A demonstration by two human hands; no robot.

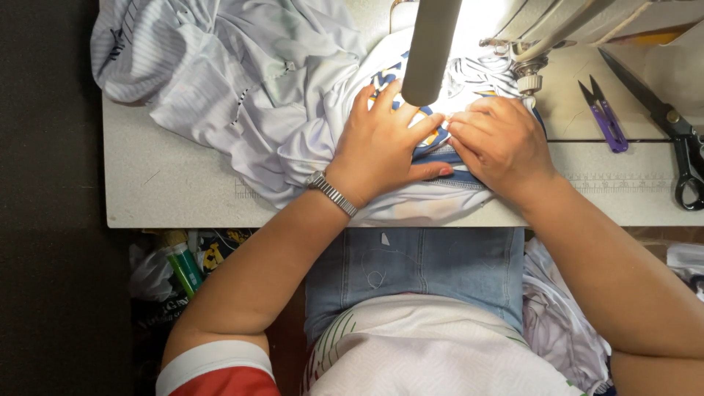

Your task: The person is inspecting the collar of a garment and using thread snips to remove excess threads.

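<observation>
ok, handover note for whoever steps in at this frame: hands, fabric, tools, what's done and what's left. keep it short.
Left hand: flat, fingers spread, pressing the white garment onto the sewing table; wristwatch on that wrist.
Right hand: fingers curled, pinching the fabric at the blue and yellow patch, just in front of the machine's presser foot.
The rest of the garment is bunched at the table's back left.
Purple thread snips and black scissors lie to the right, untouched.
Done: fabric positioned at the needle. Whether any stitching is in cannot be seen.
Left: the seam itself, as far as the picture shows.
</observation>
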